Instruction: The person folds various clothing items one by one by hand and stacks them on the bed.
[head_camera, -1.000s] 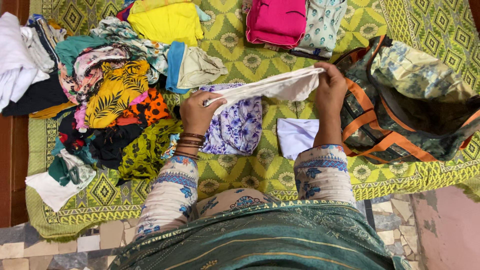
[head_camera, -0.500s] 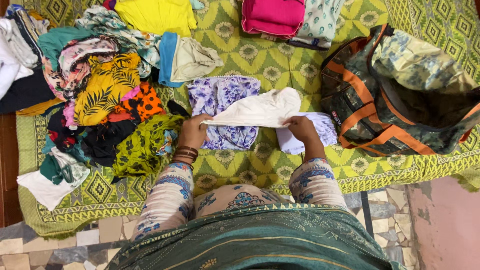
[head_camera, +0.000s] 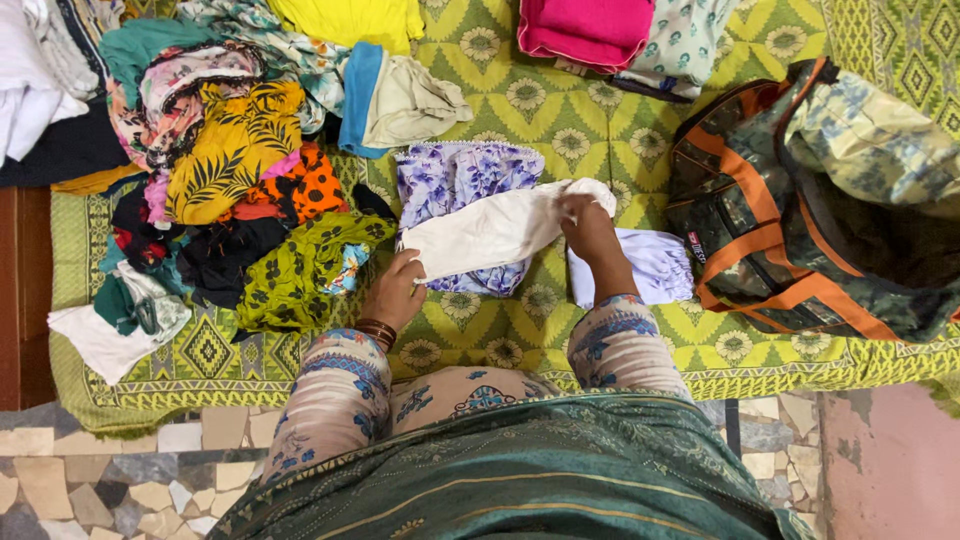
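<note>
Two hands grip our cream cloth (head_camera: 490, 232) over the purple floral garment (head_camera: 455, 180). Our left hand (head_camera: 395, 290) pinches its near corner; our right hand (head_camera: 588, 228) clasps the far end.

A heap of mixed clothes (head_camera: 215, 170) lies left, a camouflage bag (head_camera: 820, 200) right, on green bedspread (head_camera: 520, 120).

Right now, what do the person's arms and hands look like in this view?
Both hands are bare. The left hand has a stack of brown bangles at the wrist. Both sleeves are long, cream with blue floral print and patterned blue cuff bands.
</note>
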